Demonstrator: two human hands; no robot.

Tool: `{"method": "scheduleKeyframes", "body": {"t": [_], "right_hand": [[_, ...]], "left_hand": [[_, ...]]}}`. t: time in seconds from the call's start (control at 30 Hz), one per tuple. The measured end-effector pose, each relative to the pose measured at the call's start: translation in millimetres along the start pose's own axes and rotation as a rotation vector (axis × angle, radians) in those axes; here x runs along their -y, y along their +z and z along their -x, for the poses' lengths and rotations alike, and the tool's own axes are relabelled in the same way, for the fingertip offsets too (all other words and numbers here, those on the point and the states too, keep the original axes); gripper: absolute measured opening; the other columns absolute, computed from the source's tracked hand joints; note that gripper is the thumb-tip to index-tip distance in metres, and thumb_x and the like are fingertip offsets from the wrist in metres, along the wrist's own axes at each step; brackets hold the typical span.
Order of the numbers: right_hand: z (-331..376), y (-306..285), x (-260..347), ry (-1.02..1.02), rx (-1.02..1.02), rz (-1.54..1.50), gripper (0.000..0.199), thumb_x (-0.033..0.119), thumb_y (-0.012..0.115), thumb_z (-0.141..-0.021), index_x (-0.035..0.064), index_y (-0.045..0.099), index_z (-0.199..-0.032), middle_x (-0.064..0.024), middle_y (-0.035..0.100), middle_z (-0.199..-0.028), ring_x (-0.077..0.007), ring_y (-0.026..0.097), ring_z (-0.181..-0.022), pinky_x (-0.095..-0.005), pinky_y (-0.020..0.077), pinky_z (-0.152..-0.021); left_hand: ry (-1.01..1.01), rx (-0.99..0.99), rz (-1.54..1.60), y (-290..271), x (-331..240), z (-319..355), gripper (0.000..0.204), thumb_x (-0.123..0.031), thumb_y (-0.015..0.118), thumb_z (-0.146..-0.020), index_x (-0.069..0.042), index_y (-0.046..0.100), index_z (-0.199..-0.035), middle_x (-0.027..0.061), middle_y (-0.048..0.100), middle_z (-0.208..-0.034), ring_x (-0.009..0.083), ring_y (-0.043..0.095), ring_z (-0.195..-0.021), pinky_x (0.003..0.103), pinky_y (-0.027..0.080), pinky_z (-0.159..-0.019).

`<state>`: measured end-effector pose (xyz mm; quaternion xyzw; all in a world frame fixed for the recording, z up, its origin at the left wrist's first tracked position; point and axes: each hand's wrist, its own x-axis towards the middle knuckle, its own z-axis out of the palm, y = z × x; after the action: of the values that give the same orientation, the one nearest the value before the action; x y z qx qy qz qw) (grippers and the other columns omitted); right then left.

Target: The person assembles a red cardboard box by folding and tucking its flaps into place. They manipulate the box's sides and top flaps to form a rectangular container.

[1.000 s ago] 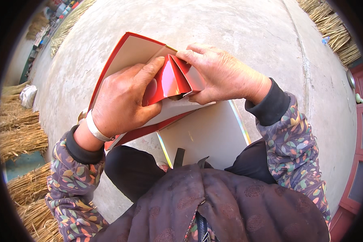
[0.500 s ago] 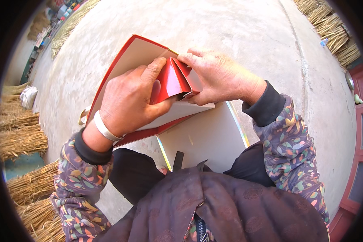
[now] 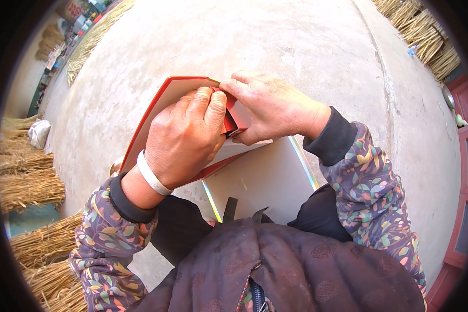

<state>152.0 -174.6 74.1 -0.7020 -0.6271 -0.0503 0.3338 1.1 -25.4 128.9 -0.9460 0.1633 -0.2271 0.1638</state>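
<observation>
A red cardboard box (image 3: 239, 114), folded with one end gaping, is held up in front of me. My left hand (image 3: 182, 132) has its fingers curled at the gaping end, pinching the red flap there. My right hand (image 3: 275, 109) grips the box's right side, thumb on top and fingers below. Spreading left behind my left hand is a larger red-edged panel with a pale inner face (image 3: 161, 101); whether it joins the box is hidden. Below them, a pale board with shiny edges (image 3: 265, 179) lies across my lap.
Bundles of dry straw (image 3: 28, 177) line the left side, with a white bag (image 3: 39, 133) on them. More straw bundles (image 3: 421, 34) lie at the far right. Red door panels (image 3: 463, 229) stand along the right edge. Pale concrete floor (image 3: 317, 41) stretches ahead.
My left hand has shifted right, its fingers curling from a flat hold into a pinch over the box's opening. The panel's far corner has come nearer. My right hand has moved slightly left.
</observation>
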Motion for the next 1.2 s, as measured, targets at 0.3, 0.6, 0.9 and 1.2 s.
{"method": "scheduleKeyframes", "body": {"t": [0.3, 0.6, 0.9, 1.2], "right_hand": [[-1, 1, -6, -0.007, 0.045, -0.060, 0.069, 0.033, 0.083, -0.071, -0.0023, 0.058, -0.125, -0.0195, 0.063, -0.112, -0.0397, 0.065, -0.105, -0.0453, 0.0544, -0.091], [-16, -6, -1, 0.019, 0.100, -0.027, 0.074, 0.038, 0.083, -0.071, -0.0026, 0.058, -0.128, -0.0208, 0.063, -0.115, -0.0394, 0.064, -0.108, -0.0439, 0.0525, -0.093], [-8, 27, -10, 0.118, -0.108, -0.041, 0.074, 0.032, 0.081, -0.076, -0.0009, 0.052, -0.135, -0.0238, 0.063, -0.124, -0.0399, 0.062, -0.117, -0.0443, 0.0512, -0.101], [5, 59, -4, -0.001, -0.452, 0.301, 0.066, 0.012, 0.074, -0.078, 0.0080, 0.050, -0.140, -0.0179, 0.051, -0.141, -0.0351, 0.062, -0.117, -0.0437, 0.0554, -0.093]], "left_hand": [[0.051, -0.064, 0.096, -4, 11, 5, 0.047, -0.006, 0.074, -0.074, 0.001, 0.064, -0.120, 0.0199, 0.070, -0.115, 0.0333, 0.071, -0.100, 0.040, 0.059, -0.084], [-0.032, -0.077, 0.296, -5, 33, 6, 0.045, -0.002, 0.074, -0.074, -0.002, 0.066, -0.118, 0.0166, 0.071, -0.116, 0.0351, 0.071, -0.104, 0.041, 0.058, -0.088], [-0.118, 0.042, 0.472, 21, 73, -18, 0.038, -0.004, 0.069, -0.076, -0.003, 0.069, -0.114, 0.0186, 0.071, -0.099, 0.0326, 0.069, -0.084, 0.036, 0.055, -0.076], [-0.223, 0.275, 0.563, 40, 98, -51, 0.042, -0.003, 0.067, -0.078, 0.002, 0.069, -0.120, 0.0173, 0.076, -0.104, 0.0249, 0.074, -0.094, 0.034, 0.058, -0.088]]}}
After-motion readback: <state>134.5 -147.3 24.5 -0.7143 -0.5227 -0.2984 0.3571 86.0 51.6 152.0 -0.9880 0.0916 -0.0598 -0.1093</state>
